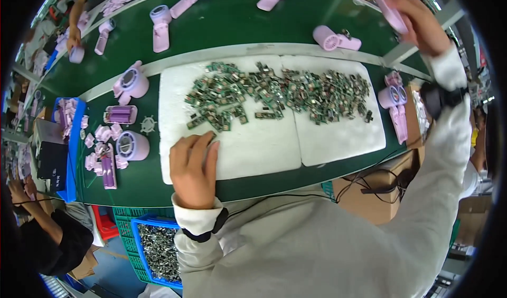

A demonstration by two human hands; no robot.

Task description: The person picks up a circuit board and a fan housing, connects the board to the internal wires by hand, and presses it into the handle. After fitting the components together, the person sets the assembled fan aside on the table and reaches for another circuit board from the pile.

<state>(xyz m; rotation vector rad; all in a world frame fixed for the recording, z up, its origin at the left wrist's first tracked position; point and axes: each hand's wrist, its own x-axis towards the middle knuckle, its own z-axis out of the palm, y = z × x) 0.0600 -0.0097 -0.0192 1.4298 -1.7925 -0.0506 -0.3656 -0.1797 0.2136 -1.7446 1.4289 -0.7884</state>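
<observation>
My left hand (193,167) rests flat on the white foam mat (264,145), fingers together, just below the near edge of a heap of small green circuit boards (274,92). It holds nothing. My right hand (417,20) is stretched far out to the upper right over the green belt (237,20) and grips a long pink plastic fan part (385,5). A dark band sits on that wrist.
Pink fan housings (161,26) lie along the belt. Round pink fan heads (132,146) and small pink parts sit left of the mat by a blue tray (71,139). More pink fans (395,105) lie right. A blue crate of metal parts (158,250) stands below. Other people work at left.
</observation>
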